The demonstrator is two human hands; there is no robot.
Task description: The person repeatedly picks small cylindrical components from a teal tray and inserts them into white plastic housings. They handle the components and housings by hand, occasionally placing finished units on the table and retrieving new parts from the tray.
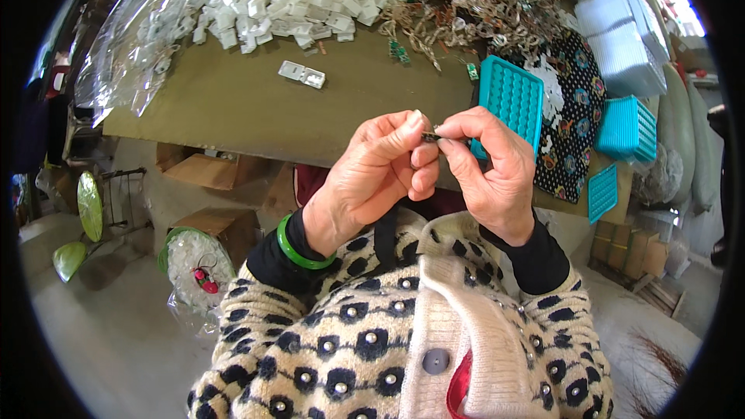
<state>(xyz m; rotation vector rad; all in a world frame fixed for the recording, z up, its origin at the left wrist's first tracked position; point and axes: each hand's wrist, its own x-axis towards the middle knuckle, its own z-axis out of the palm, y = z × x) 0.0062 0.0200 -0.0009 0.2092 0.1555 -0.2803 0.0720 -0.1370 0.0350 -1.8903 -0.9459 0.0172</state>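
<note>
While the left hand and right hand pinch a small dark part near the table edge, the step appears to be fingertip handling. The next move calls for steady grip.

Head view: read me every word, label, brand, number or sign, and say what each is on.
No readable text anywhere.
Small dark part being held: too small to show any marking.
Lone white plastic piece: no legible lettering.
Patterned black cloth: motifs too small to make out.
</note>
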